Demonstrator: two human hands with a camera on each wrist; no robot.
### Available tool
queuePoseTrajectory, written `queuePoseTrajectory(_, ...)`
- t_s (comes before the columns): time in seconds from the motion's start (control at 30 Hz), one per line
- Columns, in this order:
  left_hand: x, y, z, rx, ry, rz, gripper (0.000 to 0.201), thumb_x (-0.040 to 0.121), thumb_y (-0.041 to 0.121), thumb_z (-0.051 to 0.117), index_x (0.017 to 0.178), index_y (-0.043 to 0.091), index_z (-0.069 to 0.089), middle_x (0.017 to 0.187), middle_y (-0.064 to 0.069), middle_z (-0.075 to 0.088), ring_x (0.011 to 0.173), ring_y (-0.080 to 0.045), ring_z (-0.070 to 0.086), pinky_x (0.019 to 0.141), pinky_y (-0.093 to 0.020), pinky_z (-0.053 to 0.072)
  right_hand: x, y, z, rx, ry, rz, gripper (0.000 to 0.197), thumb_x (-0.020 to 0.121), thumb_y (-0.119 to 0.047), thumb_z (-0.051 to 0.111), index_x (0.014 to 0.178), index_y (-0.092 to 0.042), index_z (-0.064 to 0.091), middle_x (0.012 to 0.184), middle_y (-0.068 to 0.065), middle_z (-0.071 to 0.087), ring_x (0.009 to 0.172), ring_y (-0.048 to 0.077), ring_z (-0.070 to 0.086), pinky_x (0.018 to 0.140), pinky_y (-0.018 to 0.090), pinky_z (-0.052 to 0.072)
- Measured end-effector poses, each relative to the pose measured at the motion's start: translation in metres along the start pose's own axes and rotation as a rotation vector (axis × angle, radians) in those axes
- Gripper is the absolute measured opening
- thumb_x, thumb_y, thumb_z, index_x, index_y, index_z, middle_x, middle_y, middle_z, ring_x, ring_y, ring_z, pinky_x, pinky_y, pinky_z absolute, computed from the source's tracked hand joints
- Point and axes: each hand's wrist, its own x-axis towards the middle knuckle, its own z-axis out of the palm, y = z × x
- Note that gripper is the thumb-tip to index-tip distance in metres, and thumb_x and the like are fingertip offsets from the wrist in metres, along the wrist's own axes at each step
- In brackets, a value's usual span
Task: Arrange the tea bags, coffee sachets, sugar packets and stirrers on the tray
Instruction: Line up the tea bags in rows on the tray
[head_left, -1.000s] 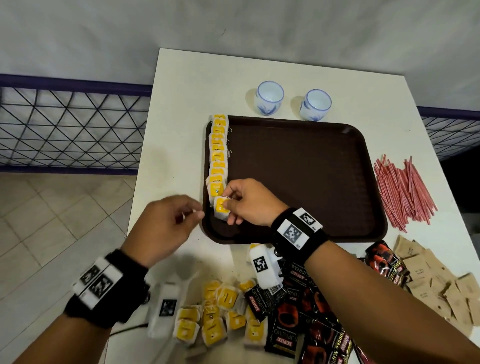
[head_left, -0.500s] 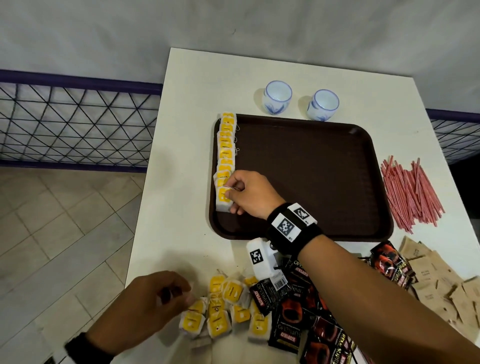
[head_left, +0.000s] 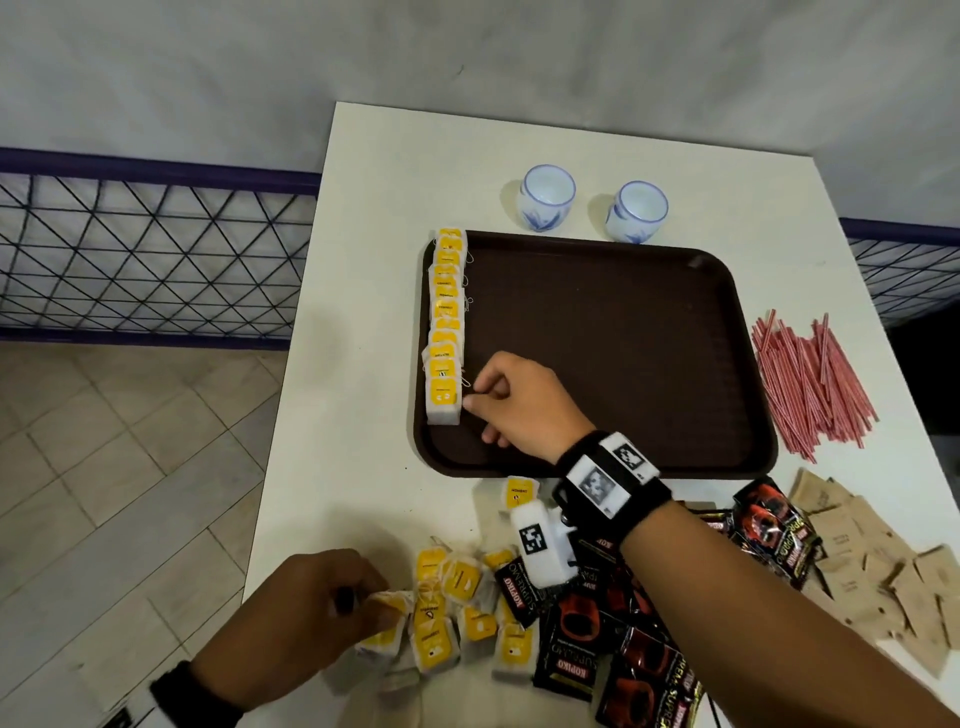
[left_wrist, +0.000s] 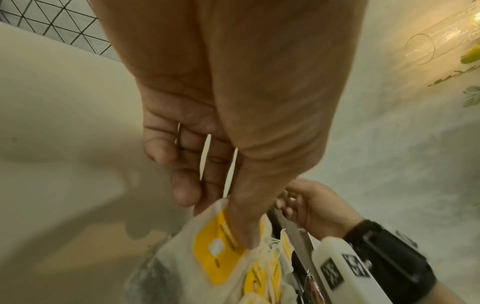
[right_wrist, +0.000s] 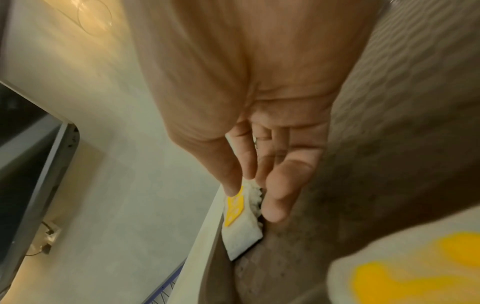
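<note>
1. The right hand (head_left: 519, 402) rests inside the tray (head_left: 623, 364) near its front-left corner, fingertips touching the nearest tea bag of the row (head_left: 445, 332); the wrist view shows thumb and fingers (right_wrist: 275, 197) either side of that bag's edge, a light pinch more than a firm hold
2. That row runs front to back along the tray's left rim, bags overlapping, so its long axis points away from the person
3. The left hand (head_left: 306, 618) is down at the loose pile of tea bags (head_left: 457, 613) on the tabletop (head_left: 363, 364) in front of the tray; its thumb and fingers pinch one tea bag (left_wrist: 221, 242) at the pile's left edge
4. The open slot lies just nearer than the right hand's bag, forward and to the right of the left hand's grip; the right hand is the nearer to it
5. Coffee sachets (head_left: 623, 649), sugar packets (head_left: 872, 566) and stirrers (head_left: 810, 384) lie on the tabletop, not yet on the tray
</note>
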Motion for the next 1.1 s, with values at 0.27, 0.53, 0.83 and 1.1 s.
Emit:
queuePoseTrajectory(0.27, 0.005, 0.006, -0.004, -0.052, 0.032, 0.155, 0.019, 0.081, 0.056, 0.071, 0.079, 0.037, 0.075, 0.077, 0.013, 0.069, 0.068, -0.008, 0.061, 0.060, -0.014, 0.043, -0.073, 0.043, -0.029, -0.067, -0.033, 0.090, 0.013, 0.090, -0.024, 0.071, 0.078, -0.019, 0.069, 0.060, 0.002, 0.070, 0.053, 0.014, 0.069, 0.050, 0.018, 0.047)
queuePoseTrajectory(0.53, 0.009, 0.012, -0.010, 0.015, 0.009, 0.195, 0.004, 0.080, 0.038, 0.074, 0.080, 0.033, 0.075, 0.079, 0.013, 0.069, 0.070, -0.011, 0.063, 0.058, -0.016, 0.046, -0.091, 0.056, -0.013, -0.061, -0.028, 0.234, 0.035, 0.081, -0.044, 0.077, 0.074, -0.010, 0.070, 0.062, 0.011, 0.070, 0.048, 0.015, 0.069, 0.049, 0.025, 0.048)
queuePoseTrajectory(0.83, 0.008, 0.014, -0.025, -0.027, -0.088, 0.112, 0.007, 0.078, 0.042, 0.081, 0.083, 0.040, 0.077, 0.082, 0.015, 0.075, 0.071, -0.007, 0.065, 0.063, -0.019, 0.048, -0.092, 0.055, -0.001, 0.082, -0.048, 0.189, 0.013, 0.086, -0.022, 0.075, 0.080, -0.012, 0.070, 0.059, 0.010, 0.069, 0.047, 0.025, 0.066, 0.047, 0.022, 0.047)
queuePoseTrajectory(1.1, 0.022, 0.038, -0.045, -0.002, 0.069, 0.178, 0.009, 0.089, 0.034, 0.071, 0.084, 0.031, 0.078, 0.088, 0.018, 0.076, 0.085, -0.008, 0.071, 0.075, -0.020, 0.051, -0.093, 0.062, -0.003, 0.069, -0.061, 0.062, 0.011, 0.086, -0.019, 0.076, 0.078, -0.017, 0.068, 0.069, 0.007, 0.070, 0.049, 0.016, 0.065, 0.055, 0.031, 0.054)
